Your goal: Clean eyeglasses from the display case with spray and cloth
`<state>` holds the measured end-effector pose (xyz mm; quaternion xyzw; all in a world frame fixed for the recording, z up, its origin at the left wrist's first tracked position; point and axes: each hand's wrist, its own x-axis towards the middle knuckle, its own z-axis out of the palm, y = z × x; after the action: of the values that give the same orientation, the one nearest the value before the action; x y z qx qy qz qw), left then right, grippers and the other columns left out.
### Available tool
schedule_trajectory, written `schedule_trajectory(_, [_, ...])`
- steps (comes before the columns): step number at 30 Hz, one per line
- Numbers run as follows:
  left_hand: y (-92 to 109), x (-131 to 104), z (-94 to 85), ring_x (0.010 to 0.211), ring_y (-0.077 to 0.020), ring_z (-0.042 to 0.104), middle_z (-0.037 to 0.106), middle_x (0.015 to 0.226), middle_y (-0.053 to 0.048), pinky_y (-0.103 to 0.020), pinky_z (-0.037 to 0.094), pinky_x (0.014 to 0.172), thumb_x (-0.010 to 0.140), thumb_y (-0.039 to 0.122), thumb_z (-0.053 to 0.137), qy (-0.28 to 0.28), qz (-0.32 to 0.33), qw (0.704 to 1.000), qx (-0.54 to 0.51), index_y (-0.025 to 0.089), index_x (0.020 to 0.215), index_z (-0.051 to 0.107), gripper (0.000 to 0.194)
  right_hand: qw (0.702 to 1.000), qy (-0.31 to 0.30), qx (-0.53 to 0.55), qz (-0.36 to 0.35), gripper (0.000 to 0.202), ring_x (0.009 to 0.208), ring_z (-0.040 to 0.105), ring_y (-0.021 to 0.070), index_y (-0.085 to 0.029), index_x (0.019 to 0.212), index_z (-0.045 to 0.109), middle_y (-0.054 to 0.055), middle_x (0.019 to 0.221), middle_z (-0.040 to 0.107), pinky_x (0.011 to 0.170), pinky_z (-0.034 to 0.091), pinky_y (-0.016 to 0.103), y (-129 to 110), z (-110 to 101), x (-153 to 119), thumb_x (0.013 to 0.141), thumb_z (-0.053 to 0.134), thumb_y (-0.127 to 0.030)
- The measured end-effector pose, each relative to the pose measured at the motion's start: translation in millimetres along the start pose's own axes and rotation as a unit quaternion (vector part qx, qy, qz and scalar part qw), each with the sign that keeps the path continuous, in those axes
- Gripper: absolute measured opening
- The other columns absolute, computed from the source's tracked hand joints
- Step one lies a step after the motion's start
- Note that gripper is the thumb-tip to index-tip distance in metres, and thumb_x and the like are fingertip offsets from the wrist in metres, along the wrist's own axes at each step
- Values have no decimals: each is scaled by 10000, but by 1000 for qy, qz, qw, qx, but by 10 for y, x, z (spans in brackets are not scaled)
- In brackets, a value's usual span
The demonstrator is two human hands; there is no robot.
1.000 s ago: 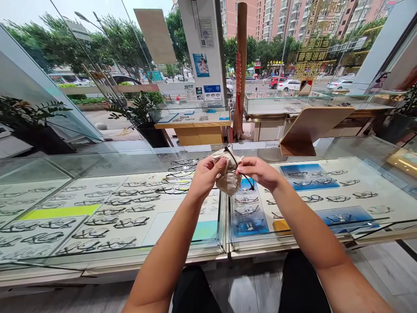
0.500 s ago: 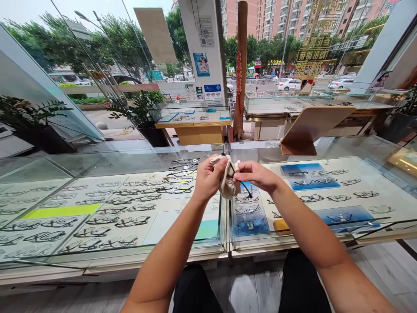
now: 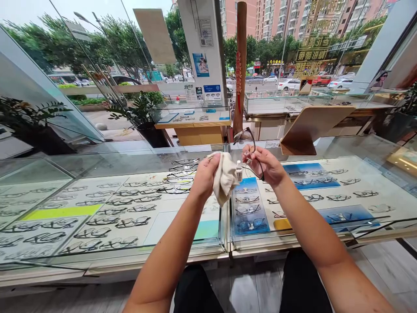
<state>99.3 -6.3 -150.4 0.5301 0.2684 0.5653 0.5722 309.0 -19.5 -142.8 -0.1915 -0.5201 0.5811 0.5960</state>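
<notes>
My left hand point(image 3: 206, 174) is closed on a cream cleaning cloth point(image 3: 224, 180), which hangs in loose folds from the fingers. My right hand point(image 3: 265, 163) grips a pair of dark-framed eyeglasses point(image 3: 253, 140) around the middle. One end of the glasses sticks up above the fingers and another dark part curves down below them. Cloth and glasses are apart. Between the two hands, a small clear bottle with a white cap point(image 3: 239, 171) shows on the glass counter behind.
Below my hands runs a glass display case point(image 3: 182, 243) with rows of eyeglasses on white and blue boards. A slanted wooden board point(image 3: 317, 126) stands on it at the right. Beyond are a wooden post point(image 3: 241, 69), more display counters point(image 3: 195, 124) and potted plants point(image 3: 148, 117).
My right hand has drawn the glasses out of the cloth and raised them to the right. The cloth stays in my left hand, hanging looser, and the small bottle has come into sight.
</notes>
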Motion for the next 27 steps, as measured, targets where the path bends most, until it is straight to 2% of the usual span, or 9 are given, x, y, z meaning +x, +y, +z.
schedule_trajectory(3, [-15,-56,13,602,-137,568,659,717,-15,-242,448,557,834,695,831,-136,-59,986,77,163,850,699,548,999,13,26,-17,422,910,550,196,-237,732,653,32,940,534,887,544,342,-41,-37,25,715,954,-532])
schedule_trajectory(6, [-97,-111,79,671,-146,562,645,766,-27,-253,442,625,938,671,729,-262,-59,949,163,161,847,706,519,999,19,33,-28,431,877,536,190,-244,720,640,17,889,499,863,541,337,-78,-48,35,697,962,-529])
schedule_trajectory(9, [-245,-163,178,740,-173,572,635,801,-37,-278,442,675,983,627,681,-302,-6,921,246,171,844,713,478,999,27,14,-29,447,872,523,200,-251,726,625,21,886,500,869,546,361,-96,-48,35,691,956,-549])
schedule_trajectory(13, [-396,-194,243,948,-236,649,693,1037,-85,-342,501,835,977,497,730,-306,98,867,381,218,1149,793,334,999,25,8,-23,440,890,532,203,-247,731,626,25,902,506,892,547,372,-93,-62,36,698,955,-539])
schedule_trajectory(14, [-403,-186,236,966,-238,658,705,1068,-91,-351,504,860,992,445,710,-298,116,863,392,226,1199,784,310,999,24,15,-24,437,890,535,202,-246,729,629,24,904,506,891,546,368,-89,-68,37,698,957,-532])
schedule_trajectory(16, [-379,-153,196,967,-233,671,737,1066,-88,-359,500,893,1015,339,647,-240,157,877,384,220,1180,771,239,999,20,33,-28,422,892,546,195,-242,729,640,20,906,505,884,541,354,-77,-80,39,703,961,-514])
schedule_trajectory(21, [-225,-38,29,989,-244,696,775,1027,-74,-373,495,962,982,306,688,-19,240,920,308,216,1069,788,160,1000,-3,20,-19,409,901,577,195,-236,743,646,26,932,540,930,540,374,-50,-110,32,742,934,-526])
schedule_trajectory(24, [-171,-5,-47,994,-242,690,772,1009,-67,-365,496,966,979,327,699,43,262,922,282,221,1051,805,166,1000,-19,3,-10,427,901,596,194,-230,741,638,31,928,575,948,535,377,-38,-129,21,756,932,-541])
schedule_trajectory(27, [-163,-7,-71,978,-241,685,760,979,-64,-380,490,979,1003,351,683,76,291,908,291,227,1037,802,175,999,-45,-15,5,428,896,619,196,-222,746,660,30,879,602,920,532,359,-30,-141,11,754,944,-542])
